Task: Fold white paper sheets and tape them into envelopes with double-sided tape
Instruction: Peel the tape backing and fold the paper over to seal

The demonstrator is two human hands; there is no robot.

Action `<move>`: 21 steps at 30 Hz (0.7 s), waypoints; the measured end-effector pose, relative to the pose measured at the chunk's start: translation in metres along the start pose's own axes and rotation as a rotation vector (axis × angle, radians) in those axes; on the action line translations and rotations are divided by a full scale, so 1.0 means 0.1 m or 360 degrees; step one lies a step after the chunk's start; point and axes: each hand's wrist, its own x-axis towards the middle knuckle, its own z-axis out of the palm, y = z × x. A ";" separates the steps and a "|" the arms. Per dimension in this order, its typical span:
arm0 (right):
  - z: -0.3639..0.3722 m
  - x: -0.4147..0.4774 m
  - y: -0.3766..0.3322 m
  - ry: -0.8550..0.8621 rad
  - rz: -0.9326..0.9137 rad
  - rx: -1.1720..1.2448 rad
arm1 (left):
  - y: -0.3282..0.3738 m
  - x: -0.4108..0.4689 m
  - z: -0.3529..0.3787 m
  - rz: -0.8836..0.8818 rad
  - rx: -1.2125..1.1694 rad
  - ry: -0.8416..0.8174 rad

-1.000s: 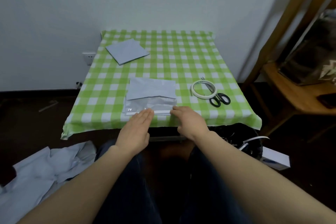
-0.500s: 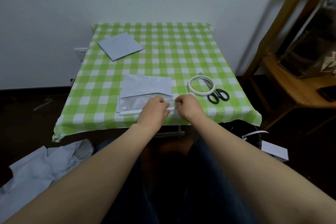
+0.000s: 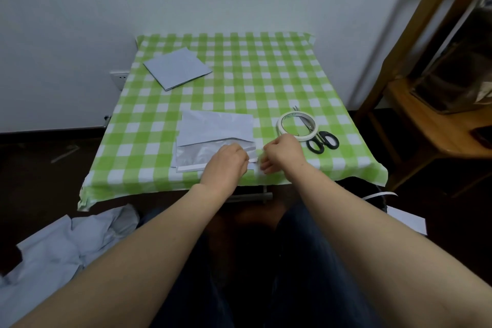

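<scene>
Status: one envelope in progress, not yet sealed.

Your left hand (image 3: 226,161) sits knuckles-up on the near right corner of the paper sheet (image 3: 215,130). Its fingers are curled under, and I cannot tell whether they pinch the paper or only press it down. Your right hand (image 3: 282,153) is just beside it, off the sheet's right edge, with fingers curled. It appears to pinch a small white end at the corner, which I judge to be the backing of the white strip (image 3: 191,167). That strip runs along the sheet's near edge, away from your left hand to its left.

Done, as far as can be seen: the sheet's far flap is folded down over a shinier lower panel, and tape appears to be laid on the near edge. One folded sheet (image 3: 177,68) lies well beyond your left hand at the far left of the tabletop (image 3: 266,74), probably a finished piece.

Left to do: strip the backing, fold the near edge up and press it shut.

The tape roll (image 3: 296,125) and scissors (image 3: 322,141) lie just beyond your right hand. Crumpled paper (image 3: 61,245) lies on the floor below your left arm.
</scene>
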 end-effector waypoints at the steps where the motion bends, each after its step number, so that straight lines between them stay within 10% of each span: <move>1: -0.01 -0.02 -0.01 -0.0046 0.0055 0.0045 | 0.02 0.00 -0.01 -0.0019 -0.0012 0.0021; 21: 0.06 -0.07 -0.01 -0.0243 0.0178 0.0228 | 0.02 -0.05 -0.01 -0.0120 -0.0035 0.0095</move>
